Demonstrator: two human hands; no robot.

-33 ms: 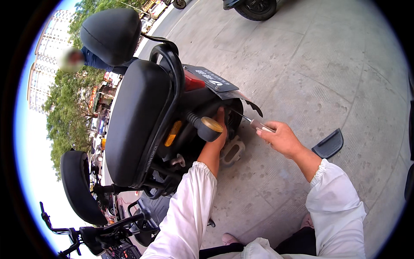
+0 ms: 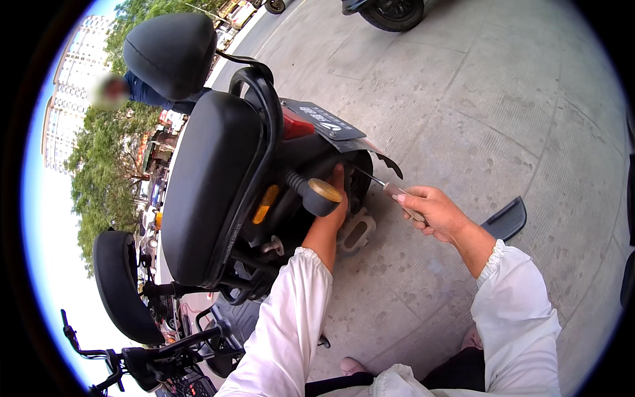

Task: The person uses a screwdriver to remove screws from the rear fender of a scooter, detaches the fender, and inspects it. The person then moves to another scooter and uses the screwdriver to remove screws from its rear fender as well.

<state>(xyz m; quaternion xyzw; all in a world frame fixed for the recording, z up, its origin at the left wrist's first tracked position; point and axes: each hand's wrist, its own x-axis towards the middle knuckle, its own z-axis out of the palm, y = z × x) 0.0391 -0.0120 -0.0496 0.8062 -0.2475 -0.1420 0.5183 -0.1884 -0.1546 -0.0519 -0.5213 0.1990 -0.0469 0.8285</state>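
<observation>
The electric scooter (image 2: 211,178) stands with its rear end toward me, black seat on top. My right hand (image 2: 433,212) is closed around the brownish handle of a screwdriver (image 2: 397,192). Its metal shaft runs left to the dark area under the rear mudguard (image 2: 387,161), where the tip is hard to make out. My left hand (image 2: 336,218) reaches in beside the rear wheel, behind the amber turn signal (image 2: 325,190). One digit points up along the black bodywork; the other fingers are hidden, so their grip does not show.
A loose black plastic piece (image 2: 508,220) lies on the paving right of my right wrist. A licence plate (image 2: 324,121) and red tail light (image 2: 297,126) sit above the mudguard. Another vehicle's wheel (image 2: 391,13) stands at the far top. A second two-wheeler (image 2: 142,364) is at lower left.
My right hand has shifted slightly and its fingers have re-settled around the screwdriver handle, baring more of it. My left hand and the scooter have stayed put.
</observation>
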